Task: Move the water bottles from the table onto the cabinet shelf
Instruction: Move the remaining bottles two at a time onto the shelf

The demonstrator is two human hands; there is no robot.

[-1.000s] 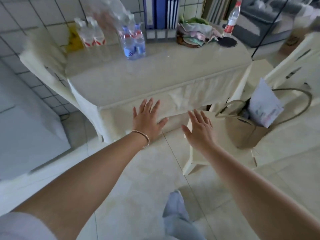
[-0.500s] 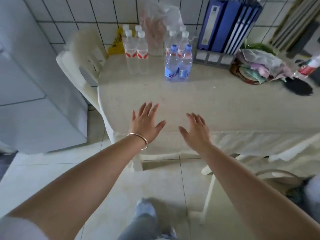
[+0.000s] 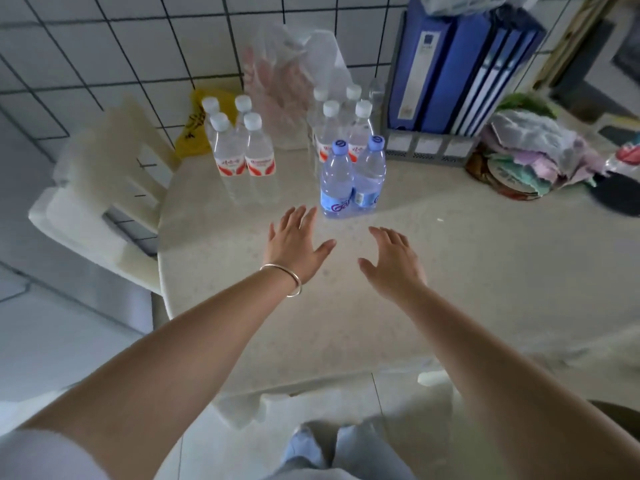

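- Head view: a pale speckled table (image 3: 467, 271) fills the middle of the frame, set against a white tiled wall (image 3: 104, 57).
- Left hand (image 3: 294, 242): fingers straight and spread, palm down over the table, holding nothing. Fingertips are just short of the blue bottles; whether the palm touches the tabletop cannot be told. A thin metal bangle (image 3: 285, 280) sits on the wrist.
- Right hand (image 3: 393, 263): fingers relaxed and slightly bent, thumb out to the side, holding nothing, over the table right of the left hand.
- Two clear plastic water bottles with blue caps and blue labels (image 3: 351, 178) stand upright, side by side and touching, nearest the hands.
- Directly behind them stand four clear bottles with white caps and red-and-white labels (image 3: 341, 128), closely grouped.
- A second group of four clear white-capped bottles with red-and-white labels (image 3: 239, 145) stands near the table's left edge, apart from the blue pair.
- A crumpled clear plastic bag (image 3: 287, 84) stands between the two white-capped groups, against the wall.
- Blue ring binders (image 3: 460, 67) stand upright in a grey file rack (image 3: 426, 148) to the right of the bottles.
- A heap of pastel cloths (image 3: 533, 150) lies further right.
- A white plastic chair (image 3: 97, 202) stands at the table's left end.
- No cabinet shelf can be made out.
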